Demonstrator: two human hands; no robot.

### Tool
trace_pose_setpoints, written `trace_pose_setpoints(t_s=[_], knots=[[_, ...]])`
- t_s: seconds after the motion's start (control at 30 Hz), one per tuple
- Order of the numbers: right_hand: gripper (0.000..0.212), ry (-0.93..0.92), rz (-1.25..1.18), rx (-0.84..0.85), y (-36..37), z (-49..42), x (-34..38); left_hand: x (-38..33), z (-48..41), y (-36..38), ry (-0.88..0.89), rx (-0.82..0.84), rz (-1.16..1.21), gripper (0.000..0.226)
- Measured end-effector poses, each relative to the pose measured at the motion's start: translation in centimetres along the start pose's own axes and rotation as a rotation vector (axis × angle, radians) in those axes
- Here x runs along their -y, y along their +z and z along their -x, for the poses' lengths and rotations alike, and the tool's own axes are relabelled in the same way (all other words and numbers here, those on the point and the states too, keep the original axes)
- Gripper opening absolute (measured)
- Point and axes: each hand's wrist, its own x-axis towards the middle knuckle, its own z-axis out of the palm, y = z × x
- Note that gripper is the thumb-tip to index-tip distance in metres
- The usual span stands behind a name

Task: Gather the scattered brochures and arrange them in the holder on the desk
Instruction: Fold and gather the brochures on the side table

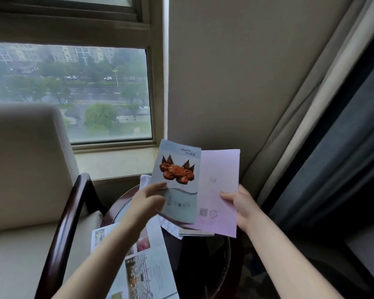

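Pale blue crab brochure (177, 182) and pink brochure (219, 190) are held up over the dark round desk (203, 255): left hand (147, 201) fingers pinch the blue, right hand (239, 205) grips the pink. Two more brochures (147, 266) lie on the desk.

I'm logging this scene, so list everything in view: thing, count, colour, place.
Crab brochure: one, pale blue with an orange-red crab picture, held up in the left hand, overlapping the pink one.
Pink brochure: one, pale pink, held in the right hand.
Photo leaflets: count unclear, white with colour photos, lying on the table under the left forearm.
Round table: one, dark glossy top, below the hands.
Armchair: one, cream cushions with dark wooden arm, left.
Window: one, beige frame, misty street outside, upper left.
Curtain: beige and dark panels, right.
Holder: none visible.
Left hand: one, pinching the crab brochure.
Right hand: one, gripping the pink brochure's edge.
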Motion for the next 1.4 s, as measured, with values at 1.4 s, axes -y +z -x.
trace_pose_setpoints(t_s=[1.4], knots=[[0.042,0.022,-0.28,0.447,-1.4,0.8,-0.2,2.8,0.0,4.6,-0.303,0.596,0.564,0.061]])
